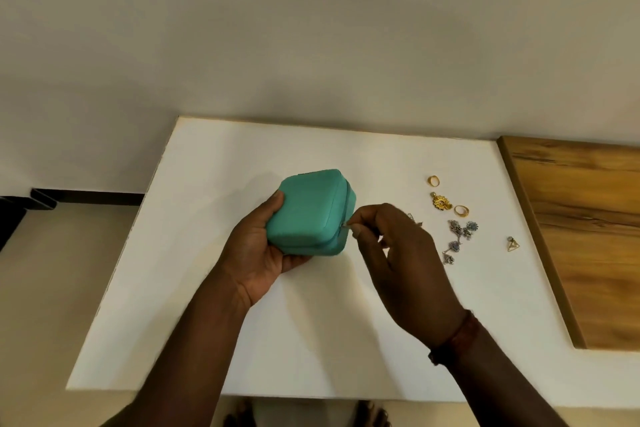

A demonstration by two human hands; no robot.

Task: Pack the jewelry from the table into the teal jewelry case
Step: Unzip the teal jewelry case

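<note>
The teal jewelry case (pixel 311 210) is closed and tilted, lifted off the white table (pixel 214 305) in my left hand (pixel 258 253), which cups it from below and the left. My right hand (pixel 394 246) pinches the small zipper pull (pixel 346 226) at the case's near right corner. To the right on the table lie a gold ring (pixel 434 179), a gold flower pendant (pixel 440 202), a second gold ring (pixel 461 210), silver-blue flower earrings (pixel 460 236) and a small triangle earring (pixel 512 244).
A wooden surface (pixel 588 236) borders the white table on the right. A plain wall rises behind the table. The floor lies to the left, and my feet show below the table's near edge.
</note>
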